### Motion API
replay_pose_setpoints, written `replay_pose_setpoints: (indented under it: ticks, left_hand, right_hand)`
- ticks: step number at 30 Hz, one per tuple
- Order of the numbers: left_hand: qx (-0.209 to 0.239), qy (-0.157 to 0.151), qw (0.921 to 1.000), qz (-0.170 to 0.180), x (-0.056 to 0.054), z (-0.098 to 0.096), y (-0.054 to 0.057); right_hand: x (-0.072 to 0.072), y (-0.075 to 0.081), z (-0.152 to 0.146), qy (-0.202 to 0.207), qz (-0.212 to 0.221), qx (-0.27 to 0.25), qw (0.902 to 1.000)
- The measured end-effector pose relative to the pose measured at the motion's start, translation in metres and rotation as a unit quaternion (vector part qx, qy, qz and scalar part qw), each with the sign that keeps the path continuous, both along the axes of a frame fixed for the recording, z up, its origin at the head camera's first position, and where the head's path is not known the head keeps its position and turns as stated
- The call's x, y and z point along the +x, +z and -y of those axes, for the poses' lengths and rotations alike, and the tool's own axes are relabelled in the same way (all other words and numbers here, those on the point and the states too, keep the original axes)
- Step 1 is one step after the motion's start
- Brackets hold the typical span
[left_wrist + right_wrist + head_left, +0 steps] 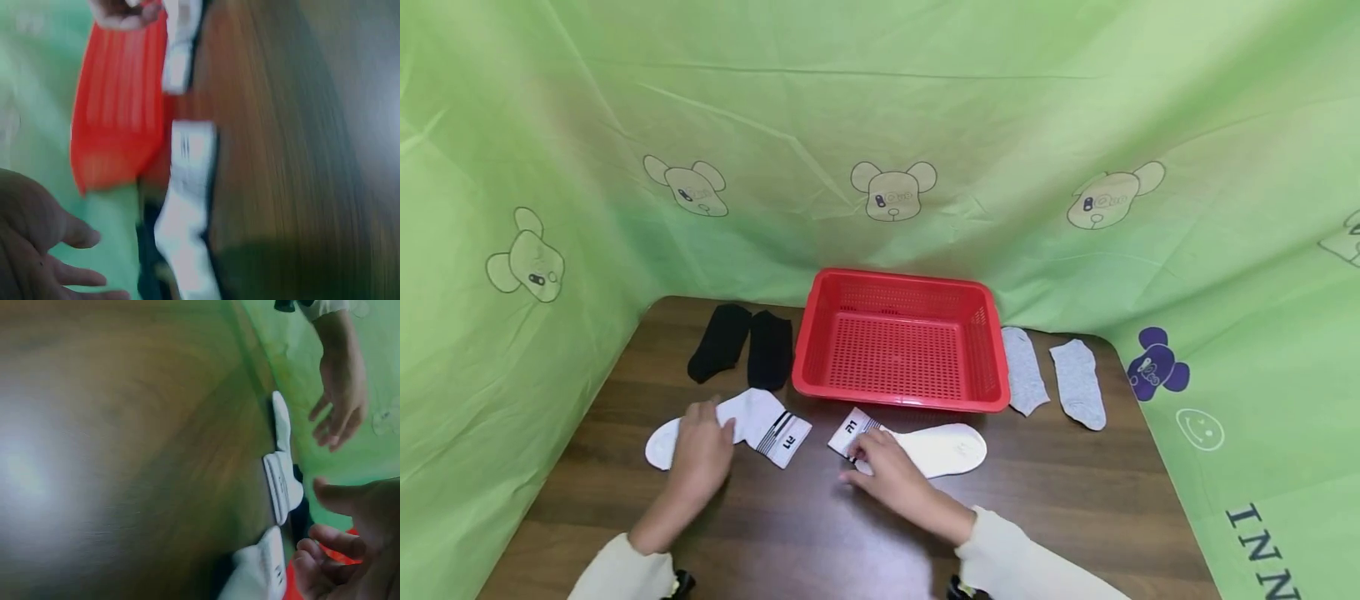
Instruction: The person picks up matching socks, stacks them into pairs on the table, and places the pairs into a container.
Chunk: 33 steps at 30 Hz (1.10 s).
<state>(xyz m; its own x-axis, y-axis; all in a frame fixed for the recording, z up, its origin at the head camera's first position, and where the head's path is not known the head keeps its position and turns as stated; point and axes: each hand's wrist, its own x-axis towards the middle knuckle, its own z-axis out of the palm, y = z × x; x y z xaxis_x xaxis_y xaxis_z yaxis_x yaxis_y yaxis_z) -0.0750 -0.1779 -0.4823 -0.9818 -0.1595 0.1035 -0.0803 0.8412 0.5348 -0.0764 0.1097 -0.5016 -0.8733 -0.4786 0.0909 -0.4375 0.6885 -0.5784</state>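
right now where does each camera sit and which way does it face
Head: on the head, facing forward and down at red basket, white socks and table; left hand, right hand and sleeves show.
Left wrist: worn there, facing across the table towards the right hand; left hand at lower left.
Right wrist: worn there, facing across towards the left hand; right hand at lower right.
Both wrist views share the white socks and part of the basket.
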Motion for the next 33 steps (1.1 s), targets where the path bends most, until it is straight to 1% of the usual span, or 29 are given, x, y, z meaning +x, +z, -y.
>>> replay_pose_setpoints:
  ticks: [2,4,6,9,12,14,18,20,22,26,29,33]
  left_hand:
    - [-0.009,0.020,0.9979,0.060,0.000,0.019,-0.001]
    - [-0.011,0.037,0.9918,0.122,0.000,0.035,-0.004]
    - [-0.012,0.044,0.9873,0.152,-0.002,0.047,-0.009]
    - [-0.016,0.048,0.9844,0.169,-0.002,0.059,-0.016]
    - [-0.022,0.044,0.9842,0.170,-0.003,0.063,-0.020]
    - [-0.028,0.047,0.9839,0.170,-0.003,0.064,-0.023]
    - [-0.048,0.056,0.9836,0.165,-0.001,0.069,-0.030]
    - [-0.056,0.052,0.9858,0.150,0.000,0.073,-0.033]
    - [-0.068,0.041,0.9889,0.126,0.001,0.077,-0.036]
    - [-0.084,0.027,0.9928,0.082,0.002,0.085,-0.040]
    - [-0.081,0.026,0.9939,0.071,0.001,0.089,-0.041]
    - [-0.057,0.037,0.9961,0.057,0.000,0.095,-0.039]
  right_hand:
    - [-0.007,-0.001,0.017,0.019,-0.022,0.046,0.9985]
    - [-0.013,-0.003,0.033,0.026,-0.043,0.083,0.9953]
    - [-0.018,-0.007,0.047,0.029,-0.071,0.110,0.9909]
    - [-0.027,-0.014,0.069,0.027,-0.119,0.137,0.9831]
    - [-0.035,-0.022,0.086,0.022,-0.166,0.157,0.9733]
    - [-0.038,-0.027,0.096,0.019,-0.190,0.171,0.9667]
    - [-0.040,-0.035,0.111,0.012,-0.218,0.188,0.9576]
    - [-0.041,-0.039,0.115,0.003,-0.228,0.189,0.9552]
    - [-0.042,-0.042,0.117,-0.005,-0.228,0.177,0.9575]
    - [-0.046,-0.043,0.118,0.000,-0.192,0.130,0.9729]
    - [-0.049,-0.041,0.118,0.006,-0.158,0.101,0.9822]
    - [-0.049,-0.038,0.118,0.009,-0.112,0.063,0.9916]
